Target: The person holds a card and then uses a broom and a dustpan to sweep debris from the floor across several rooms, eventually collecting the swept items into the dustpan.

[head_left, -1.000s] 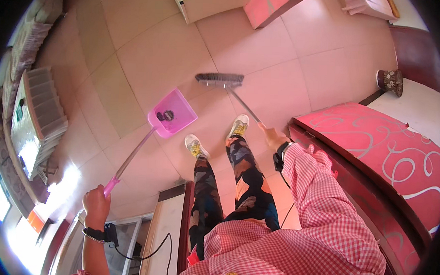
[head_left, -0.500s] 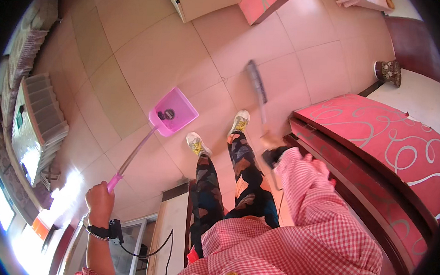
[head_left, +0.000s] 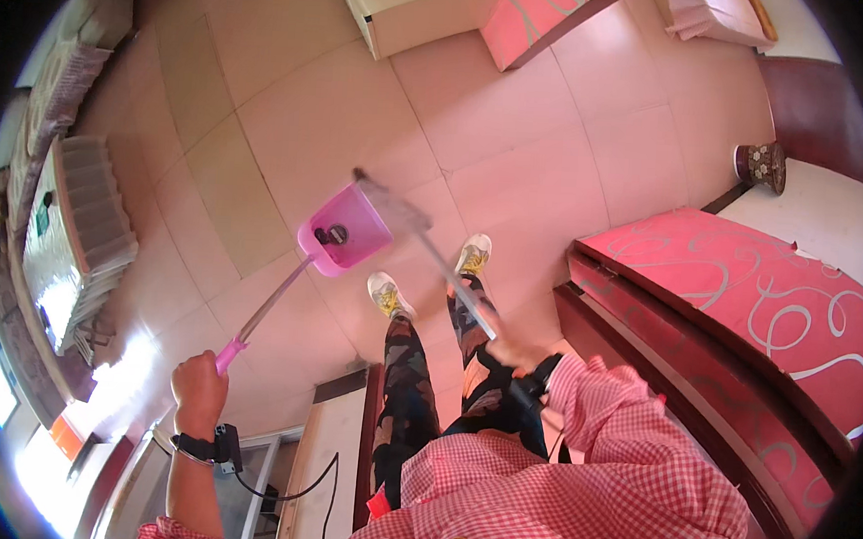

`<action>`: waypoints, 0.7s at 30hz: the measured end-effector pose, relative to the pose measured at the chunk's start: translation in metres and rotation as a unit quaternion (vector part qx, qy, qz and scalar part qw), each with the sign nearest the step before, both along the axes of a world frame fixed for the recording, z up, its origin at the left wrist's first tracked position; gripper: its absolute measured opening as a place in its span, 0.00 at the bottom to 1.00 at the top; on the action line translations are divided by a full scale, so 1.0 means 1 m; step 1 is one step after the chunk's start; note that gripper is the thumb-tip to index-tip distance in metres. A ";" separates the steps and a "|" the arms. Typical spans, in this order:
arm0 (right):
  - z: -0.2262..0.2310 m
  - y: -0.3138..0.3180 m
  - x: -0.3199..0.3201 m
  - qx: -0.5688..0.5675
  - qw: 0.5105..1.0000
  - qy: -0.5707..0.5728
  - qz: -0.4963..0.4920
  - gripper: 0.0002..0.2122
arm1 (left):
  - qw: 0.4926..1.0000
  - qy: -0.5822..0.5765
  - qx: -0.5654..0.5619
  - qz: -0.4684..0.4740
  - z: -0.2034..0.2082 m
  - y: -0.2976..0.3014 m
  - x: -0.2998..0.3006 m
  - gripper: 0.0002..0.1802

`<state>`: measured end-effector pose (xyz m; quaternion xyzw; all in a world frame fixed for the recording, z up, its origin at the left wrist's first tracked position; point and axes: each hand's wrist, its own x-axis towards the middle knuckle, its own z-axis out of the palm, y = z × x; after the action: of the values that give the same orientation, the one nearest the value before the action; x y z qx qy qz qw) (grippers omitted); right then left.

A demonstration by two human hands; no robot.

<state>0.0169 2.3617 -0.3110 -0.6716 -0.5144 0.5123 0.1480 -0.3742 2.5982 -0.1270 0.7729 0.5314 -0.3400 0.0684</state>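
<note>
My left hand (head_left: 199, 390) is closed round the pink grip of a long-handled dustpan (head_left: 364, 225). The pink pan rests on the tiled floor in front of my left foot. In it, close to the handle, lie small black pieces (head_left: 333, 235); their kind I cannot make out. My right hand (head_left: 517, 352), somewhat blurred, grips the handle of a broom (head_left: 443, 266). The broom's grey head, smeared by motion, is at the far right edge of the dustpan; whether it touches the pan I cannot tell.
My shoes (head_left: 387, 295) stand just behind the pan. A pink-topped piece of furniture with dark wood edges (head_left: 724, 275) is on the right. Cream and pink furniture (head_left: 425, 20) stands ahead. Fabric-skirted furniture (head_left: 98, 213) lines the left. A patterned brown stool (head_left: 761, 167) is at far right.
The broom head has swung left from the floor ahead of my right foot to the dustpan. My right hand has moved slightly left and down in view. The dustpan stays nearly in place.
</note>
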 end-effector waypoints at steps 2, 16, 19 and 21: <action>-0.007 0.022 0.036 0.033 0.986 -0.154 0.048 0.30 | 1.000 0.005 -0.001 0.012 -0.002 -0.001 0.001 0.05; -0.119 0.222 0.069 -0.012 0.931 -0.341 0.126 0.20 | 0.997 0.056 -0.028 0.053 0.005 0.002 0.010 0.06; -0.151 0.121 0.067 -0.103 0.925 -0.343 0.126 0.27 | 0.998 0.037 -0.026 0.045 0.003 0.009 0.018 0.06; -0.114 0.080 0.022 -0.106 0.955 -0.238 0.141 0.29 | 0.996 0.058 -0.029 0.057 0.006 0.003 0.010 0.06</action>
<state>0.0384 2.4415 -0.4250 -0.7067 -0.5665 0.4051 -0.1244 -0.3645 2.6010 -0.1212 0.7179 0.5679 -0.3948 0.0790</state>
